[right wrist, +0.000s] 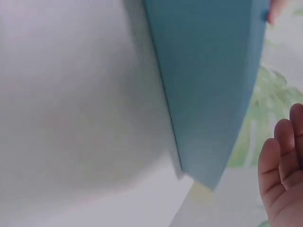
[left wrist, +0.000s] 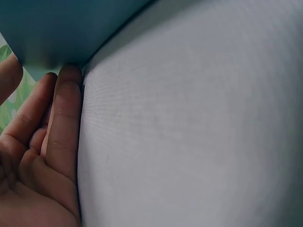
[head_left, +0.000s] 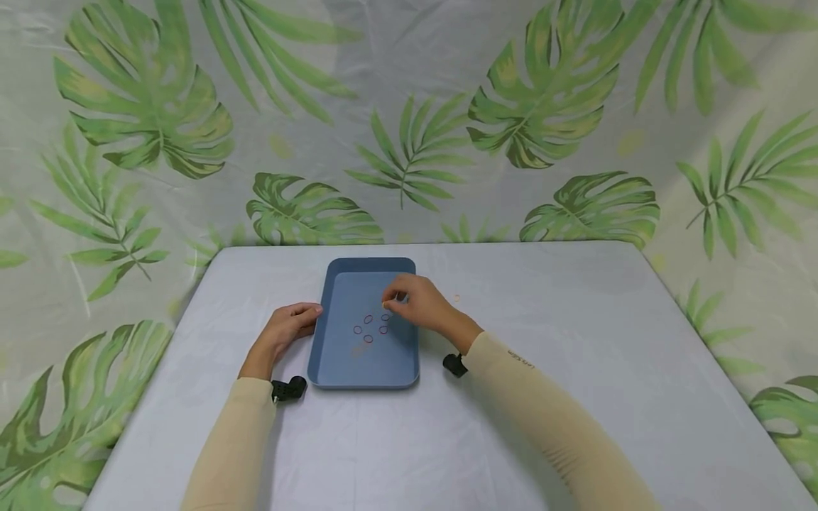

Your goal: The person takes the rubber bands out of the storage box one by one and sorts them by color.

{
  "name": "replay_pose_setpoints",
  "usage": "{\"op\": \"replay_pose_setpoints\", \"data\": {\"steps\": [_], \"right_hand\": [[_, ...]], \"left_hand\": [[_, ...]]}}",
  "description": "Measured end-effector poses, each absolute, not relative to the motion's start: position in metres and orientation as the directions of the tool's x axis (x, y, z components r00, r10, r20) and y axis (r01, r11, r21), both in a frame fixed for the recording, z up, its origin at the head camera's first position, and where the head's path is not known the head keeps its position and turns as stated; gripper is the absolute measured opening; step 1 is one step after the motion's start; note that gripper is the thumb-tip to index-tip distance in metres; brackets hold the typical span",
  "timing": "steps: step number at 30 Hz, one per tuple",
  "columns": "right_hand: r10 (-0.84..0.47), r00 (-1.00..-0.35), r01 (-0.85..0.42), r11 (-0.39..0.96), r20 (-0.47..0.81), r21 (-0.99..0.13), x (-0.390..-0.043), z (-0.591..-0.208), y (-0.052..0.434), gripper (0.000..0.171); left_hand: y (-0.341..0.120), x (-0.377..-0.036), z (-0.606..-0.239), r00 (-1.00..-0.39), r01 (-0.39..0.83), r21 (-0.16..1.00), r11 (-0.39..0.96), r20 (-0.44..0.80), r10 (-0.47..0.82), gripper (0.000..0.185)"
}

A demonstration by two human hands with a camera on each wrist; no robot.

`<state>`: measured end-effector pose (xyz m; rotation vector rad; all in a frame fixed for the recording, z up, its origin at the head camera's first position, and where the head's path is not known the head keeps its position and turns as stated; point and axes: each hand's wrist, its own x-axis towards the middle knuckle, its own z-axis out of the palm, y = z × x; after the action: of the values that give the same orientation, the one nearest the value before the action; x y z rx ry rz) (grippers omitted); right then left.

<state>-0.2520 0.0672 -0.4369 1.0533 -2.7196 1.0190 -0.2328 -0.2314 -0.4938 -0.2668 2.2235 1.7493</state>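
Observation:
A blue rectangular tray (head_left: 364, 376) lies on the table with several small thin red rings (head_left: 368, 338) inside it. My left hand (head_left: 290, 328) holds the tray's left side, thumb at the rim; in the left wrist view its fingers (left wrist: 66, 123) lie against the outer wall. Over the tray's right half, my right hand (head_left: 418, 301) brings thumb and index finger together, and a tiny pale yellow thing (head_left: 385, 305) shows at their tips. Its exact shape I cannot tell. The right wrist view shows the other fingers (right wrist: 277, 165) above the tray wall (right wrist: 203, 94).
A thin orange ring (head_left: 456, 298) lies on the white-covered table (head_left: 543, 298), right of the tray. A faint tan patch (head_left: 361, 348) shows on the tray floor below the red rings. Leaf-patterned cloth (head_left: 409, 163) hangs behind the table.

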Motion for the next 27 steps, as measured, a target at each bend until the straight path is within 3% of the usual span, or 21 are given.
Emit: {"op": "replay_pose_setpoints", "data": {"steps": [14, 27], "right_hand": [[-0.52, -0.814, -0.571, 0.639, 0.257, -0.515, -0.276, -0.434, 0.133, 0.008], [-0.312, -0.942, -0.327, 0.785, 0.12, -0.526, -0.298, -0.456, 0.191, 0.013]], "left_hand": [[-0.229, -0.23, -0.494, -0.939, -0.326, 0.919, 0.22, -0.342, 0.036, 0.053], [-0.232, -0.231, -0.494, -0.94, -0.325, 0.918, 0.226, -0.34, 0.031, 0.052]]}}
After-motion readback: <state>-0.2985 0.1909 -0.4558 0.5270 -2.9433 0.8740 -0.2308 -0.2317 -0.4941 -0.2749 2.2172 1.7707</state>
